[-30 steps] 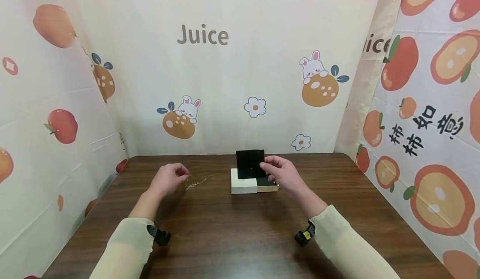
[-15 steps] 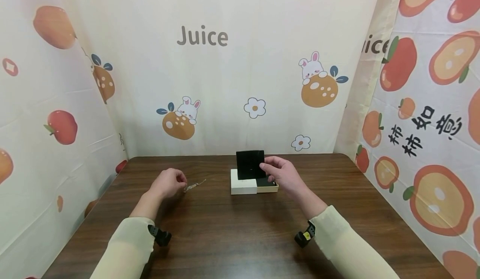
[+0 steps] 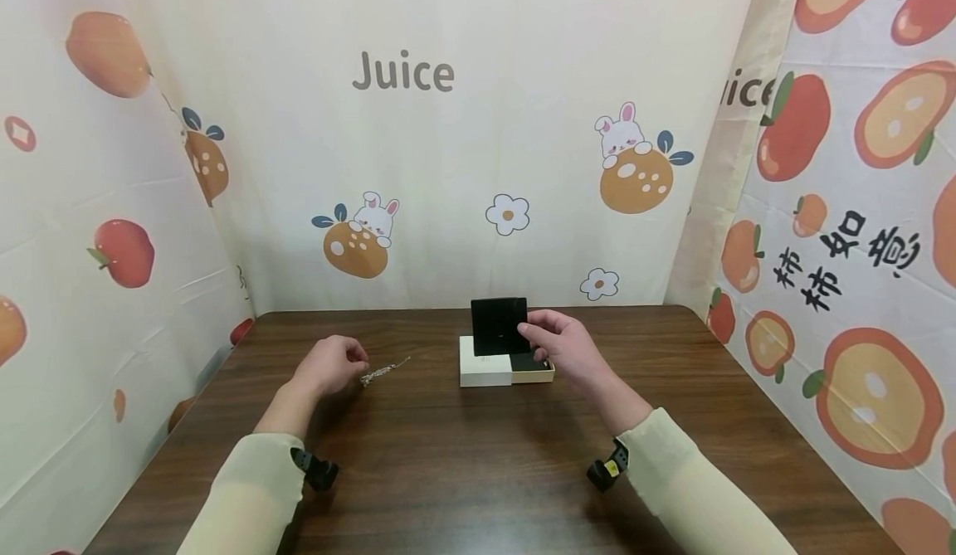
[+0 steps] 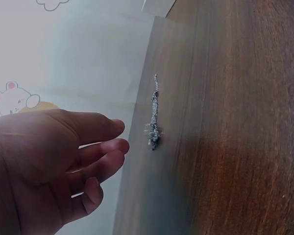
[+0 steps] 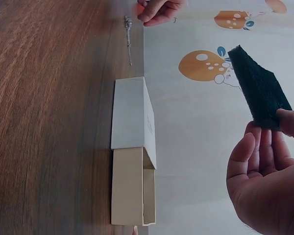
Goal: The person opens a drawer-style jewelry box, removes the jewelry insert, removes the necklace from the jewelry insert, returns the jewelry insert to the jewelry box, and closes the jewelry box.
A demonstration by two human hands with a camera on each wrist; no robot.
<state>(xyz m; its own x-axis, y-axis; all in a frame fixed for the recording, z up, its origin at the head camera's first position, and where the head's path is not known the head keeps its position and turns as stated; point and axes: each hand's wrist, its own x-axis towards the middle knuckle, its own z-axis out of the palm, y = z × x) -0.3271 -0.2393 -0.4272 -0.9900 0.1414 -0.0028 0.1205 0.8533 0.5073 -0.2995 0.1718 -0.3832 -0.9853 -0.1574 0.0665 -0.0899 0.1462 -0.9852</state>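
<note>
A silver chain, apparently a bracelet (image 3: 384, 370), lies loosely bunched on the table, its thin tail pointing away to the right. My left hand (image 3: 329, 366) hovers beside its bunched end; in the left wrist view the fingers are loosely bent, with nothing between them, apart from the chain (image 4: 154, 117). My right hand (image 3: 568, 348) pinches a thin black square pad (image 3: 498, 327) by its edge between thumb and fingers. It holds the pad upright above a small white box (image 3: 485, 372), whose cream drawer (image 5: 127, 186) is pulled partway out of the sleeve.
The brown wood table (image 3: 463, 472) ends at a printed curtain (image 3: 448, 148) behind, with more printed cloth (image 3: 844, 289) along the right and left sides. Each wrist carries a small black camera (image 3: 319, 472) on a strap.
My left hand has let go of the chain and drawn slightly left. The chain's near end now rests on the table. My right hand and the black pad are almost still.
</note>
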